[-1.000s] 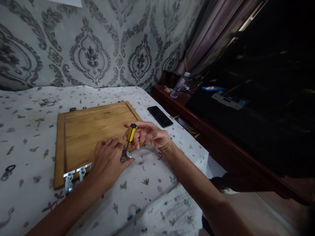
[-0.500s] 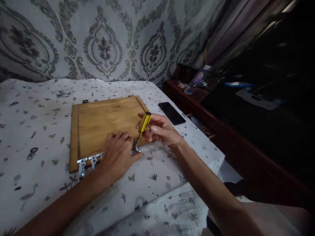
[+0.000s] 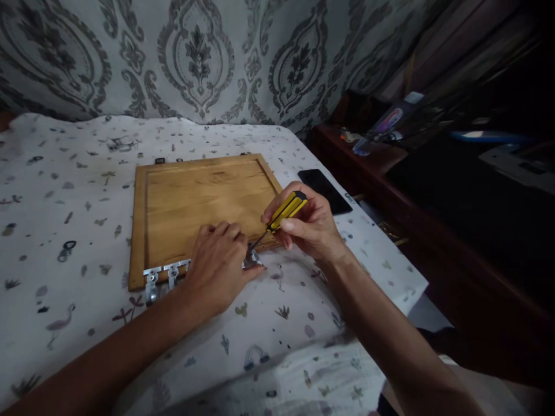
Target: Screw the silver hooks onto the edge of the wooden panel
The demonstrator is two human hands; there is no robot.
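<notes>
A wooden cabinet door (image 3: 203,199) with a raised frame lies flat on the patterned cloth. My left hand (image 3: 221,263) rests over its near edge, fingers on the wood and thumb against a metal hinge (image 3: 254,260), which is partly hidden. In my right hand (image 3: 315,224), a yellow-and-black screwdriver (image 3: 287,211) is pinched by the handle. Its shaft slants down to the left, with the tip at that hinge. More metal hinges line the near edge at the left, one by the corner (image 3: 151,282) and another beside it (image 3: 172,273).
A black phone (image 3: 325,190) lies right of the door on the patterned cloth (image 3: 87,242). Past the bed's right edge stands dark red furniture (image 3: 338,153) with a tilted clear bottle (image 3: 390,122). A patterned curtain (image 3: 243,58) hangs behind.
The view has shifted, so the scene sits differently in frame. The screwdriver handle leans further right, and my right hand has turned around it. My left hand stays at the hinge.
</notes>
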